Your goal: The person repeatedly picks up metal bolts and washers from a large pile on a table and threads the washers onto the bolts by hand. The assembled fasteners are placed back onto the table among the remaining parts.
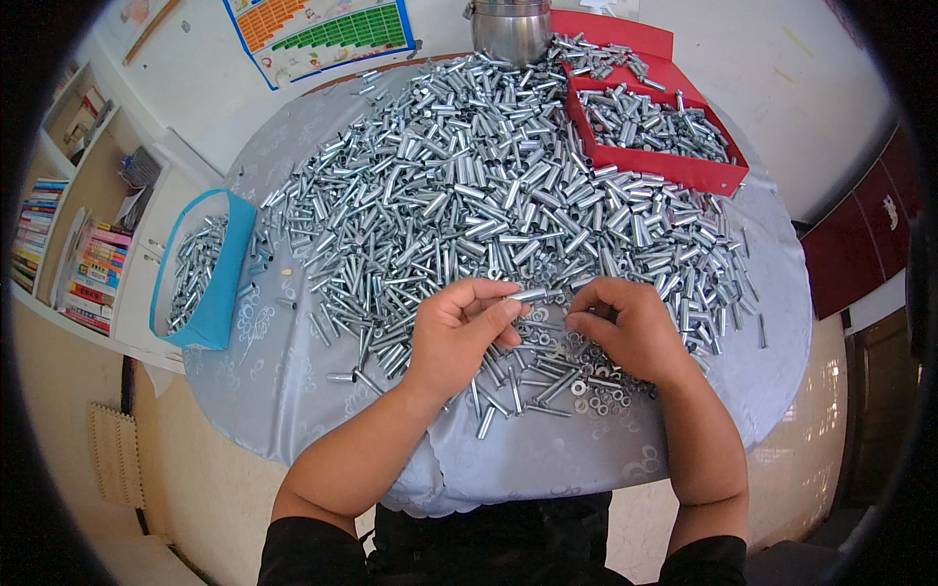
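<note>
My left hand (457,330) pinches a shiny metal expansion bolt (529,294) between thumb and fingertips, its narrower end pointing right. Just to its right, my right hand (630,327) has its fingers curled together low over the pile; whatever is in them, if anything, is hidden. Between and below the hands lie loose washers (579,388) and nuts, mixed with bolts. A large heap of metal sleeves and bolts (459,176) spreads beyond both hands across the table.
A round table (547,474) with a pale patterned cloth carries everything. On the left stands a blue bin (217,314) of bolts. An open red box (674,174) holding more bolts is at the far right, beside a metal pot (512,34). Bookshelves (73,225) line the left wall.
</note>
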`<state>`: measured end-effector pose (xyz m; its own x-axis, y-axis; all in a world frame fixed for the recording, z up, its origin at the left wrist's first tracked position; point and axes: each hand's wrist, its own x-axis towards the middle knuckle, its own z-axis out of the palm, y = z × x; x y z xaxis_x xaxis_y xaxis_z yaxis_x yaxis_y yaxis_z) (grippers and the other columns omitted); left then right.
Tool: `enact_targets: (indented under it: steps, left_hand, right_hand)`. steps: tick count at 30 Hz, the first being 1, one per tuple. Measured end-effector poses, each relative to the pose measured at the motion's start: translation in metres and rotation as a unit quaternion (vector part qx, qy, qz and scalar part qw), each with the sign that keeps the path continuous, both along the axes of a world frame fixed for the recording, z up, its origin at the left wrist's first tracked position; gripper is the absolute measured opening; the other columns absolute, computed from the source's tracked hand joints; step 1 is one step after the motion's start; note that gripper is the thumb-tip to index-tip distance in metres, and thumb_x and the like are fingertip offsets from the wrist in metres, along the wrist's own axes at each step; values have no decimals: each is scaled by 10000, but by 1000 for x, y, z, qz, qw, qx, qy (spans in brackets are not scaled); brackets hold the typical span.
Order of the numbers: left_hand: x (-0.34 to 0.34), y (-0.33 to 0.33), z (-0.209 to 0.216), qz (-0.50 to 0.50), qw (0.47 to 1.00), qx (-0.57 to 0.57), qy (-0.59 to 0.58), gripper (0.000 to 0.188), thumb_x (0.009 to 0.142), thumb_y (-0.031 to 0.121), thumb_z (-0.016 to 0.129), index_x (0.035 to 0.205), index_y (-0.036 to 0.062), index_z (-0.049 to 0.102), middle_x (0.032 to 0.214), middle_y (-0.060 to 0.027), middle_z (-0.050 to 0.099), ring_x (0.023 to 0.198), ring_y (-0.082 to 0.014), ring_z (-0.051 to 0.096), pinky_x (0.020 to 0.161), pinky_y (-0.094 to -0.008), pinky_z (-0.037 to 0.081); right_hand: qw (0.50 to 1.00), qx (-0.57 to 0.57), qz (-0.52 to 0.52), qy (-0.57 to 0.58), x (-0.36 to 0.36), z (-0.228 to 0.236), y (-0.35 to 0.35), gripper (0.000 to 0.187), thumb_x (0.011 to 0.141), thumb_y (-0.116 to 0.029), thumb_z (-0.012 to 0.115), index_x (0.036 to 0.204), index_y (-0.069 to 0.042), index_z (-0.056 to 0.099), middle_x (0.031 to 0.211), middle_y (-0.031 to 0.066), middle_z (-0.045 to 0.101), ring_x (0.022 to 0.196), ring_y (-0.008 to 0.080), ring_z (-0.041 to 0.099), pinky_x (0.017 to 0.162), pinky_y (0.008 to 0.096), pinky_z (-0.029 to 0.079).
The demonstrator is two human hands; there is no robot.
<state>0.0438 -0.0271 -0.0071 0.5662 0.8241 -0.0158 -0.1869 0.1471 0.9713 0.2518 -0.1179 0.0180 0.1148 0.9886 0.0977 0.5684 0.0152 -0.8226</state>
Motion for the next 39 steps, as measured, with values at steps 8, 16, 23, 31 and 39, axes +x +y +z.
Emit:
enact_targets:
  steps: [8,16,23,31,39]
  left_hand:
    - [0,0,-1,-2,1000,-6,-9,177,914,28,630,1083,-24,644,933,-131,717,648,-130,651,601,-237,539]
    - [1,-1,-1,-5,1000,2,-9,175,917,20,622,1085,-27,643,932,-130,715,652,-130,655,600,-235,538]
    - [1,-1,-1,-3,1000,-1,-9,180,918,22,623,1090,-29,641,933,-130,714,659,-128,654,601,-234,538]
    - [0,-1,1,-13,1000,3,14,187,917,30,631,1096,-23,643,930,-124,717,668,-125,660,604,-232,534]
    - [0,-2,-1,-16,1000,13,12,194,919,32,633,1104,-23,638,929,-125,718,668,-122,660,604,-230,536]
  right_hand:
    - [988,92,16,-123,5,-1,0,124,768,-33,673,891,-21,664,814,129,652,745,295,651,684,374,515]
    - [957,127,59,-255,2,-16,9,156,763,-86,667,903,-108,731,870,67,630,822,283,637,711,389,518]
    - [952,95,72,-280,1,-14,11,139,790,-115,658,906,-119,734,895,59,622,841,273,632,732,376,514]
    - [995,74,-63,12,0,-12,9,151,803,-5,691,947,-47,703,842,52,670,752,177,654,686,298,516]
    - [972,32,-49,229,-9,-6,6,102,832,26,695,931,22,671,943,68,701,849,109,653,783,254,527]
